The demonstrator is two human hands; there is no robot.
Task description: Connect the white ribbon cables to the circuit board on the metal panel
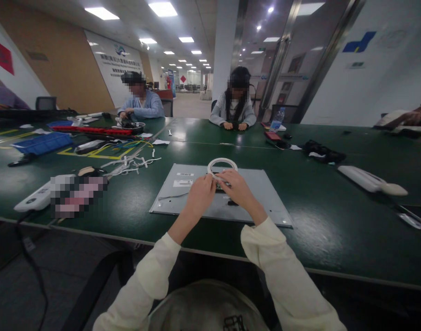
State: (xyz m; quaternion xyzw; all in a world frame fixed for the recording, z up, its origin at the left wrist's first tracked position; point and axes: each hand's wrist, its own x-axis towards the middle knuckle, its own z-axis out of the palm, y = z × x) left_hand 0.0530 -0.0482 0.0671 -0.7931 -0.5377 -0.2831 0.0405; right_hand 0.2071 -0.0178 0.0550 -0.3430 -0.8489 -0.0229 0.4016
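Observation:
A white ring that looks like a roll of tape [222, 160] is held up between my two hands, tilted so its hole shows. My left hand [199, 192] pinches its near left edge with thumb and fingertips. On the near right side, the fingers of my right hand [238, 186] are closed on the same roll. Both hands are above a flat grey metal panel [262, 193], which lies on the green table. White labels [182, 183] and a thin cable [172, 197] show on its left part. Something like a small circuit board behind my fingers is mostly hidden.
Left on the table [320, 220] are white strips [134, 164], a blue tray [43, 143] and a white power strip [41, 195]. A white device [365, 179] and a black bundle [322, 151] lie right. Two people [233, 108] sit across; others appear at the sides.

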